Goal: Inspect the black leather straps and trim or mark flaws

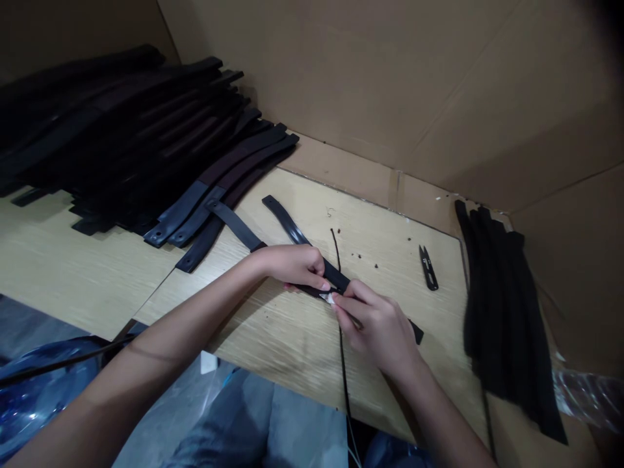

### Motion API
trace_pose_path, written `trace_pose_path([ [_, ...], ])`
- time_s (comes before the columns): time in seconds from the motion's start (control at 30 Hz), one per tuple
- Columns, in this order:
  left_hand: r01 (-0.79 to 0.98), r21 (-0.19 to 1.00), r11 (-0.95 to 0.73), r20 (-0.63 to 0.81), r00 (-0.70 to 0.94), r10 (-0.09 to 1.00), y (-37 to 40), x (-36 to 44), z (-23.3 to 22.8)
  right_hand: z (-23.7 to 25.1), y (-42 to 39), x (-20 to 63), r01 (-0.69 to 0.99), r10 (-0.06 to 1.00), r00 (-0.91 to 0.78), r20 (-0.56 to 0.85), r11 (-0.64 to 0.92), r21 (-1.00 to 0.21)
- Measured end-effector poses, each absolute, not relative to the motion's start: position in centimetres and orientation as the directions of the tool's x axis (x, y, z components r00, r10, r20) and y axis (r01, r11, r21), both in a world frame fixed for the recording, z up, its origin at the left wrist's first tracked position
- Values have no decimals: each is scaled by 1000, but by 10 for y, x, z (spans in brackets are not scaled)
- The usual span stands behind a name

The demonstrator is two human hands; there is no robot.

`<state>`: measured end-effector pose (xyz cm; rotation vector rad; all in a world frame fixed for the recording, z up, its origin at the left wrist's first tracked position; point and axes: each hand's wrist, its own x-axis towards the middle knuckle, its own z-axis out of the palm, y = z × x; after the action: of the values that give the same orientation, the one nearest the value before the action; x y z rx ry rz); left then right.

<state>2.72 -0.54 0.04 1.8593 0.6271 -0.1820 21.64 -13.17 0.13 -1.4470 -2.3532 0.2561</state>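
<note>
My left hand (299,265) is closed on a black strap (236,224) whose flat end reaches back toward the pile at the left. Between the thumb and fingers of my right hand (377,322) is a small white pointed piece (327,298), pressed against the strap by my left thumb. A second glossy black strap (292,229) lies just beyond, passing behind my fingers. A thin black cord (343,370) runs under the hands and off the table's front edge. Where the strap and the piece meet is partly hidden by my fingers.
A big heap of black straps (121,136) covers the table's left side. More black strips (502,312) lie at the right. Thread snips (428,268) rest right of my hands, near several small dark bits. Cardboard walls (390,84) stand behind the wooden table (287,351).
</note>
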Motion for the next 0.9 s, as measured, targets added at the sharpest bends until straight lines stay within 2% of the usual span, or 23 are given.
trace_pose_path([
  [0.23, 499, 817, -291, -399, 851, 340, -6, 28, 1, 2, -138, 205, 872, 881, -396, 258, 449, -194],
  [0.37, 502, 808, -308, -393, 849, 353, -6, 29, 1, 1, -140, 201, 885, 888, -381, 256, 430, -177],
  [0.57, 493, 819, -293, -392, 854, 341, -6, 30, 1, -1, -141, 198, 887, 910, -322, 260, 386, -254],
  [0.77, 505, 826, -249, -408, 842, 354, -6, 30, 1, -5, -136, 207, 804, 928, -300, 219, 370, -466],
  [0.9, 506, 829, -240, -413, 842, 348, -5, 29, 0, -3, -134, 215, 763, 929, -296, 220, 369, -531],
])
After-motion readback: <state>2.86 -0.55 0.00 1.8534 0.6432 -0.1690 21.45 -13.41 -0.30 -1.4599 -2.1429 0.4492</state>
